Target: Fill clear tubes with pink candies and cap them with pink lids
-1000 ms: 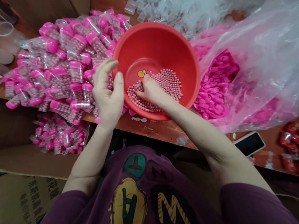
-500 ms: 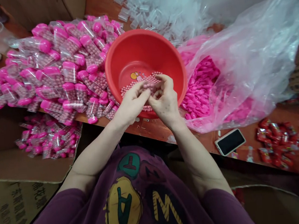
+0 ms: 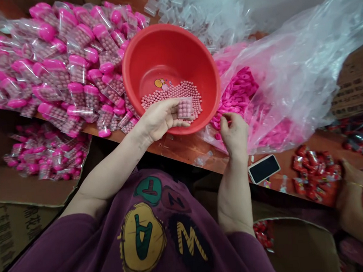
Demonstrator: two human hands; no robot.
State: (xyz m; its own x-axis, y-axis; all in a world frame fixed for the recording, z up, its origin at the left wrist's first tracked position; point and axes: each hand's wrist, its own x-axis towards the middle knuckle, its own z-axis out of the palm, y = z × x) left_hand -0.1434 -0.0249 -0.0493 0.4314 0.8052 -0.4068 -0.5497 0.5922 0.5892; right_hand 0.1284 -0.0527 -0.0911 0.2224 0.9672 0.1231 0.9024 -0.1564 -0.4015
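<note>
Where the clear bead packet (image 3: pixel 185 108) lies: in your left hand (image 3: pixel 160 120), fingers closed narrow around it, above the red plastic basin (image 3: pixel 168 31).
Long axis: too squat to tell.
Nearer hand: left.
Right hand (image 3: pixel 235 134): well apart, fingers curled narrow, at pink plastic pieces (image 3: pixel 239 90) in a clear bag (image 3: pixel 289 83).
Change: your hands, together earlier, have parted.

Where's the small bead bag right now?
In the head view, the small clear bag of pink beads is in the left hand, over the red plastic basin, beside the loose beads.
</note>
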